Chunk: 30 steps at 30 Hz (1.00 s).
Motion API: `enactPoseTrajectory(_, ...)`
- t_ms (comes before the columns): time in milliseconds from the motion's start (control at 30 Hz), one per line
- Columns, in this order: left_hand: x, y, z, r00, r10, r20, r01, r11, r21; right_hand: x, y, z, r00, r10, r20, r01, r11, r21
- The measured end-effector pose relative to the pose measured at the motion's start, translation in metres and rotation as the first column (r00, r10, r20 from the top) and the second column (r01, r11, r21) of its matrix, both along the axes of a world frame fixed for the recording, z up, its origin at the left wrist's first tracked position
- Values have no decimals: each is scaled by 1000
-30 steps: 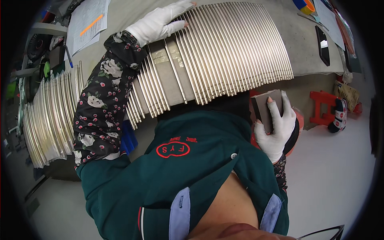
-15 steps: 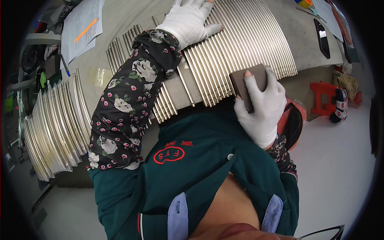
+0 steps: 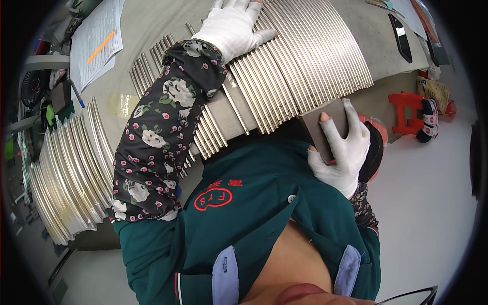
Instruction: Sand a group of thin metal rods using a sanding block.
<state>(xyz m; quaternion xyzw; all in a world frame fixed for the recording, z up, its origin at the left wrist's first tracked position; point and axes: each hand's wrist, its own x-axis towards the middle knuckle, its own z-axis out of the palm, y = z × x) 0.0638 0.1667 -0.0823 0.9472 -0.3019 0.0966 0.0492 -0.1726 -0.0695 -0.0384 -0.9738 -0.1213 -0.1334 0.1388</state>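
My left hand (image 3: 235,26), in a white glove, lies flat with spread fingers on a row of shiny metal rods (image 3: 305,66) laid side by side on a grey table (image 3: 152,35). My right hand (image 3: 343,152), also gloved, grips a grey-brown sanding block (image 3: 320,127) and presses it against the near ends of the rods at the table's edge. A floral sleeve covers my left forearm.
A second batch of metal rods (image 3: 66,168) lies at the left. Papers with an orange marker (image 3: 96,48) sit at the far left of the table, a dark phone (image 3: 400,38) at the far right. A red stool (image 3: 406,109) stands on the floor to the right.
My right hand lifted the block from below the table edge up against the rod ends. My left hand slid farther along the rods.
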Motion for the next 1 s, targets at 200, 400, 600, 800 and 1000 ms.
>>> enactPoseTrajectory(200,-6,-3,22,990,38,-137,-36,999,20,56,47,20,996,21,91,-8,990,-138)
enactPoseTrajectory(400,-8,-6,30,989,34,-142,-33,999,8,30,20,26,977,182,113,-177,983,-50)
enactPoseTrajectory(600,-3,5,38,996,-51,-70,47,997,-68,4,-17,11,992,-56,114,57,998,-9)
enactPoseTrajectory(800,-39,103,76,970,-235,-59,235,972,-14,22,-15,12,973,12,232,-35,995,94)
enactPoseTrajectory(1000,-113,176,61,967,-188,-173,222,953,205,34,-18,6,977,81,196,-106,987,118)
